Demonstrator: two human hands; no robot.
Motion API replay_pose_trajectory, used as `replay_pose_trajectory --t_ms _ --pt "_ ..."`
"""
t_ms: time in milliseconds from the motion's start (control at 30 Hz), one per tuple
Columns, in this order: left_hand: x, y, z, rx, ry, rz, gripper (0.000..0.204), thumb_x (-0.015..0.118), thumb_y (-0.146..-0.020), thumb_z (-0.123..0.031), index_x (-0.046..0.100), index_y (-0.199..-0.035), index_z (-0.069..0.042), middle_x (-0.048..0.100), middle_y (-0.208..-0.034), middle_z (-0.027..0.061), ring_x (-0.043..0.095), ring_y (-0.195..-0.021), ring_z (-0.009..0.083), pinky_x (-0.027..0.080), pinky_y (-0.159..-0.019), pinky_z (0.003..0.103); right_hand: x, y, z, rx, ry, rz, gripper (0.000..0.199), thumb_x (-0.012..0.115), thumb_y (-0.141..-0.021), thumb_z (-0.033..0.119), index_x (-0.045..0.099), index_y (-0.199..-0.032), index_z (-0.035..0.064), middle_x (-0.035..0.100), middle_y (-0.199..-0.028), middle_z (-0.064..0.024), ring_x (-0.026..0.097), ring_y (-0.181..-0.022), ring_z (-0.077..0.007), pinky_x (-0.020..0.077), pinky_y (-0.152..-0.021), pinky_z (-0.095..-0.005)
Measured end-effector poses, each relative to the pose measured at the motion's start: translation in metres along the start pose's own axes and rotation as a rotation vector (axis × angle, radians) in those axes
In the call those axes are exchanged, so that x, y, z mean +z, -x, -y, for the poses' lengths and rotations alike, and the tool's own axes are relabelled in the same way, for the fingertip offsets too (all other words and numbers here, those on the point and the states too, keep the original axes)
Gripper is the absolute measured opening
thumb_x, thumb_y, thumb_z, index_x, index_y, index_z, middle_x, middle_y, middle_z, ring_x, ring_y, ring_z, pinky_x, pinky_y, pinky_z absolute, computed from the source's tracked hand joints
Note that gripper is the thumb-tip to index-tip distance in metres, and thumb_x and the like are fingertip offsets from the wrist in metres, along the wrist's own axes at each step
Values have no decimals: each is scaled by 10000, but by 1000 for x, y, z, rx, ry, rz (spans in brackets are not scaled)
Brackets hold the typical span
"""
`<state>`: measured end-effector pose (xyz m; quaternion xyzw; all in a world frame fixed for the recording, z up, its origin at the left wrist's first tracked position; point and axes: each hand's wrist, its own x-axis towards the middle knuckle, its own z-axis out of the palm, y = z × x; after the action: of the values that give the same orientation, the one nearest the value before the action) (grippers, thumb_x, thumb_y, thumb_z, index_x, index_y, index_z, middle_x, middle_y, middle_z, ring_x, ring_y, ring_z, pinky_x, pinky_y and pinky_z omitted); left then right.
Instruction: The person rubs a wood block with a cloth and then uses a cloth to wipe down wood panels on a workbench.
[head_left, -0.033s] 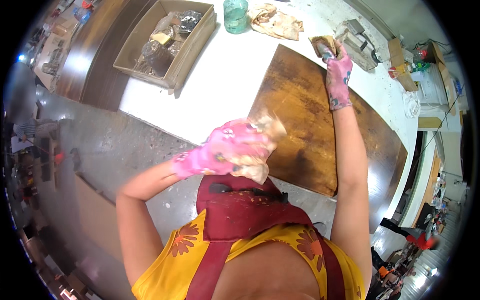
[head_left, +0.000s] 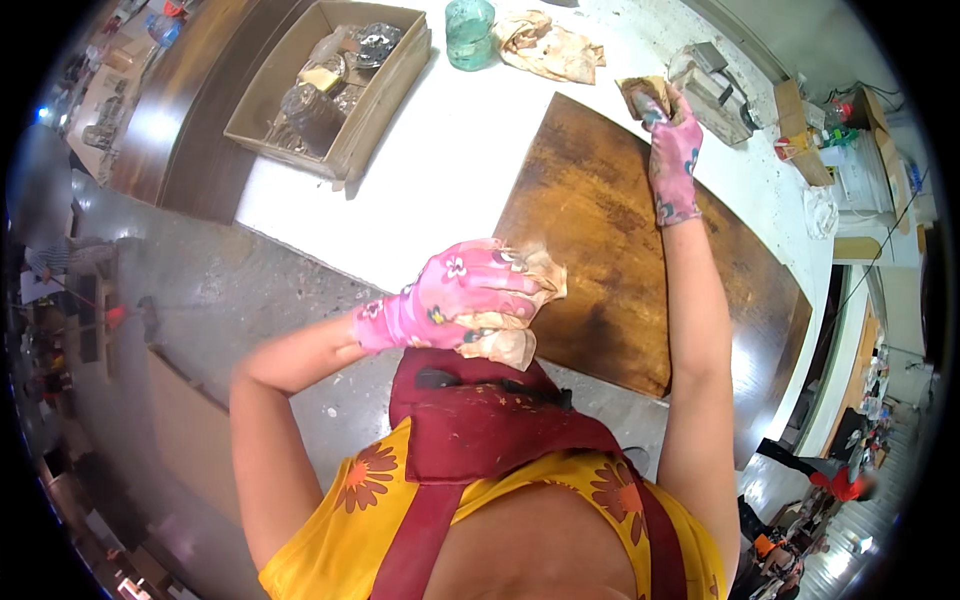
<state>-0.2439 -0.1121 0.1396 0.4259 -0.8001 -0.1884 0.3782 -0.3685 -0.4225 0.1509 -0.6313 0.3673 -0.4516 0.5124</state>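
Note:
My left hand, in a pink floral glove, is closed around a crumpled beige rag. Rag folds stick out past the fingers, over the near left edge of a brown-stained wooden board. Beyond the board's far edge, my right hand, gloved alike, grips a brown-stained sponge or pad. Its fingertips are partly hidden behind that pad. The board lies on a white worktable, with blotchy dark patches on its left part and a darker, shinier surface to the right.
A cardboard box with stained jars stands at the far left of the table. A greenish plastic container and another beige rag are at the back. Grey blocks lie beyond my right hand. A dark brown panel lies left of the box.
My left hand and its rag, smeared by motion before, now look sharper and sit slightly to the right. My right hand has barely moved.

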Motion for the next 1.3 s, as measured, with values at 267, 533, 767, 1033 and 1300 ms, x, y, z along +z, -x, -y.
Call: replay_pose_trajectory --t_ms 267,533,767,1033,1300 --pt "-13 -113 116 28 1153 -448 498 624 -824 -282 517 -1252 -52 445 -1361 115 410 -1270 241 333 -1067 418 -1 -4 -6 -26 83 -11 415 649 -779 -32 548 -1181 -42 627 -1032 -97 600 -891 -146 472 -782 -224" --pt "12 -113 135 -105 1158 -635 481 633 -841 -58 460 -1288 -11 451 -1353 96 468 -1224 226 389 -1052 349 -14 -20 -24 -132 61 12 466 704 -787 66 525 -1200 -54 638 -1016 -101 614 -841 -146 494 -685 -235" --pt "25 -3 26 53 463 -568 526 645 -790 -164 488 -1285 -83 448 -1358 117 438 -1254 271 367 -1039 404 -9 -18 -19 -122 28 -23 386 704 -780 62 586 -1136 -32 639 -1007 -95 616 -805 -139 476 -664 -236" --pt "26 90 -16 -92 557 -307 426 675 -758 -146 591 -1176 -131 529 -1298 56 491 -1201 229 415 -983 371 -11 -12 -15 -155 157 -37 408 663 -800 4 539 -1184 -55 621 -1043 -116 621 -865 -160 512 -716 -242" --pt "-7 -64 78 215 312 -98 473 684 -758 -133 574 -1218 -119 511 -1324 57 482 -1212 225 397 -1010 371 -5 -5 -7 -155 95 -19 479 703 -757 -18 529 -1201 -57 619 -1082 -105 592 -965 -152 462 -853 -233"
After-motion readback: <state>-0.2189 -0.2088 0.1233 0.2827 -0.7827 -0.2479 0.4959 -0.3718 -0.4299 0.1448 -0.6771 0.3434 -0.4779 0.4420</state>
